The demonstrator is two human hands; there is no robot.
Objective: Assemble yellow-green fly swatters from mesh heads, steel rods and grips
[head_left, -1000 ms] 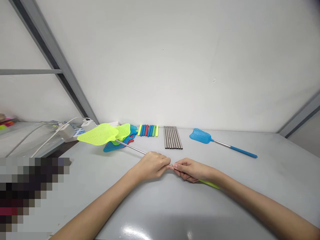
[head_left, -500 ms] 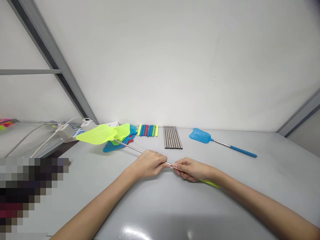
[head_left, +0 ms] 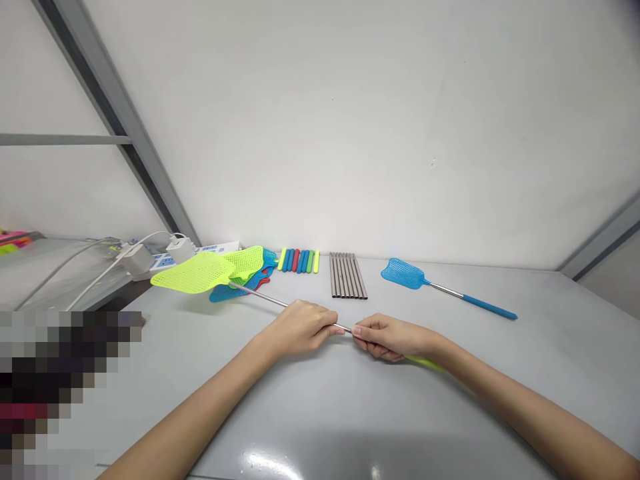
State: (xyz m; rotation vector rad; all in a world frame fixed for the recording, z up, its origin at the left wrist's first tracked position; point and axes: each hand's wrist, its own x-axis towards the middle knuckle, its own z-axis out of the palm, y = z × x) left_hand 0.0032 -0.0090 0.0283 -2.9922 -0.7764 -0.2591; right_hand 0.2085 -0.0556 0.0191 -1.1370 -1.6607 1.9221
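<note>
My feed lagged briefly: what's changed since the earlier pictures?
The left hand and yellow swatter head have shifted slightly left, away from the right hand, baring more metal shaft between the hands. Nothing was newly grasped or let go. The blue fly swatter, metal tubes, coloured handle grips and piled swatter heads lie as before.

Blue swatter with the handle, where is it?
In the head view, the blue swatter lies right of the metal tubes, beyond the right hand.

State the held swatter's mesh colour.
The swatter's mesh is yellow-green, seen best in the head view.
</note>
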